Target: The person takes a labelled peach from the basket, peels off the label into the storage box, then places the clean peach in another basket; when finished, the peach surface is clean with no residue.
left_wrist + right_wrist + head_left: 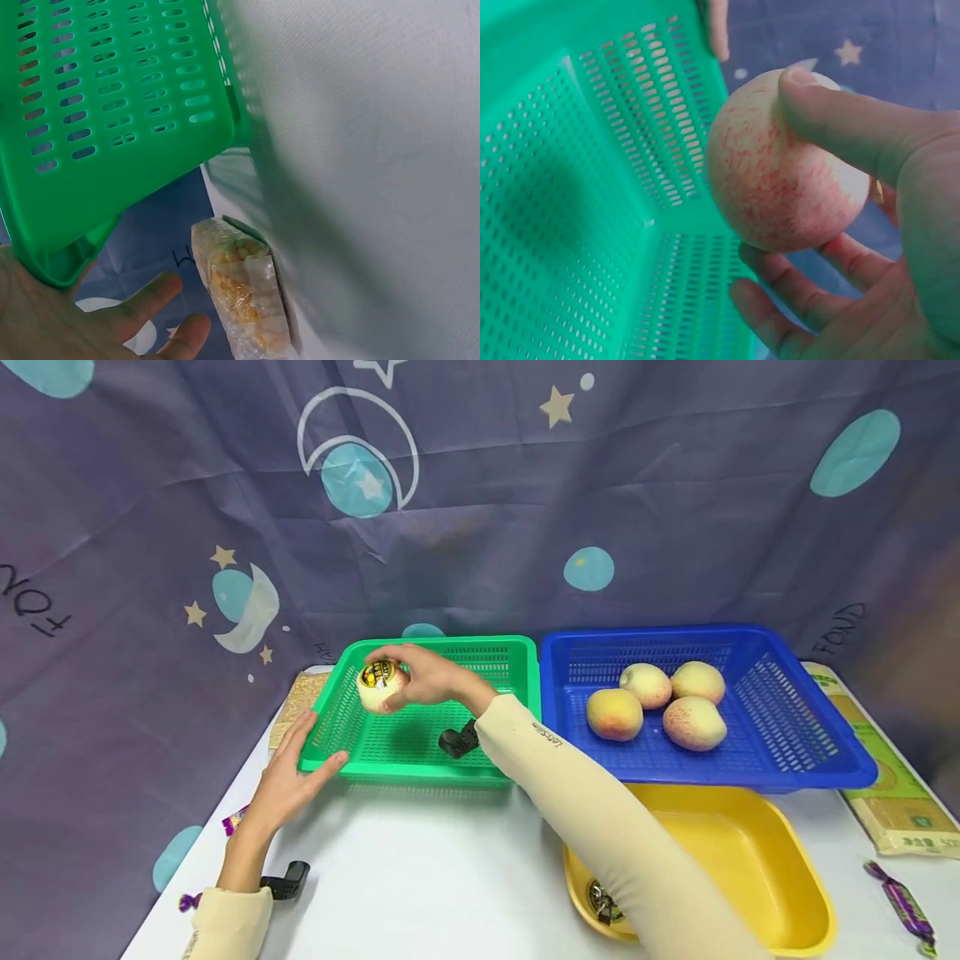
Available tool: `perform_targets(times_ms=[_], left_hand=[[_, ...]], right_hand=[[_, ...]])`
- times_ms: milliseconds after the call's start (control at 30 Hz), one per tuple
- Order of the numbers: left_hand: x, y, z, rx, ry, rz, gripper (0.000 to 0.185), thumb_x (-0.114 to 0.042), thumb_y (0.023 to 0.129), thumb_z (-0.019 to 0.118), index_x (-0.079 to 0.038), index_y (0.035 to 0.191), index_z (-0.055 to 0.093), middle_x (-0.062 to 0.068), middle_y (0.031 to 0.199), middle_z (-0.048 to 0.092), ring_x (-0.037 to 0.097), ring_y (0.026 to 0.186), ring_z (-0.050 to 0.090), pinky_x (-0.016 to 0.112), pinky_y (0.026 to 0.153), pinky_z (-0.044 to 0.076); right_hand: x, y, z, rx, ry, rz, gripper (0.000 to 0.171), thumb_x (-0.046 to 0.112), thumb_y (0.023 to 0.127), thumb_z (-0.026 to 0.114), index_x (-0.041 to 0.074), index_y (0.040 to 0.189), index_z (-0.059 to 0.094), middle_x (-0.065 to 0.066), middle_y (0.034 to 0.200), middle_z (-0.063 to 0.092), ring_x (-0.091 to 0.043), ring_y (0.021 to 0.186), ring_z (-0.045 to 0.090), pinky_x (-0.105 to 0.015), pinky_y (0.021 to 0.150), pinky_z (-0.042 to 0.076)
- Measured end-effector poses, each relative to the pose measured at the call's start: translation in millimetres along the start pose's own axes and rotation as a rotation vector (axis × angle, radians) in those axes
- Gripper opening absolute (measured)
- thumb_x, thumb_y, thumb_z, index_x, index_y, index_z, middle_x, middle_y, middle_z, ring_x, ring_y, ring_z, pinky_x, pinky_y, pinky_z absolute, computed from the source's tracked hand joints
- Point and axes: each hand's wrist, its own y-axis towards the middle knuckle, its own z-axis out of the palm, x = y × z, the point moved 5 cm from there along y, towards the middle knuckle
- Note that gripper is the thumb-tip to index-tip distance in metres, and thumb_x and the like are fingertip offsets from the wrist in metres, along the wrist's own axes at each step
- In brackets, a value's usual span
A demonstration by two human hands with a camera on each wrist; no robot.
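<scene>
My right hand [420,678] reaches across into the green basket [420,752] and grips a pale peach [380,683] with a yellow sticker, holding it above the basket's left side. In the right wrist view the thumb and fingers [855,127] curl round the peach [780,180] over the green basket [570,225]. My left hand [288,777] rests with straight fingers against the basket's near left corner. From the left wrist camera I see its fingers [142,307] spread under the basket's corner [67,247].
A blue basket [810,752] at the right holds three peaches [660,702]. A yellow tub [757,860] stands in front of it. A bag of grain [244,296] lies left of the green basket, a boxed pack [892,793] at far right. Wrapped candies [900,902] lie on the white table.
</scene>
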Motion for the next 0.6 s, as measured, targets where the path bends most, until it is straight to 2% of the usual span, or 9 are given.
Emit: perform_targets(times_ms=[333,600], left_hand=[[-2.3,-0.3,-2.5,-0.027,-0.009,0.027,0.09,-0.048,0.094,0.068,-0.01,0.162,0.024,0.012,0.171,0.017,0.046,0.155,0.019,0.076,0.114,0.021],[-3.9,-0.8,-1.0,-0.042,-0.058,0.038,0.091,-0.043,0.094,0.07,-0.007,0.162,0.023,0.017,0.17,0.018,0.047,0.155,0.018,0.073,0.116,0.02]], right_hand=[[21,-46,-5,-0.024,0.018,-0.088,0.07,0.014,0.083,0.084,0.018,0.146,0.054,-0.002,0.137,0.055,-0.017,0.119,0.05,-0.025,0.092,0.051],[28,-85,-9,-0.064,0.036,-0.099,0.071,0.015,0.082,0.085,0.019,0.146,0.054,0.0,0.137,0.056,-0.019,0.113,0.055,-0.03,0.09,0.053]])
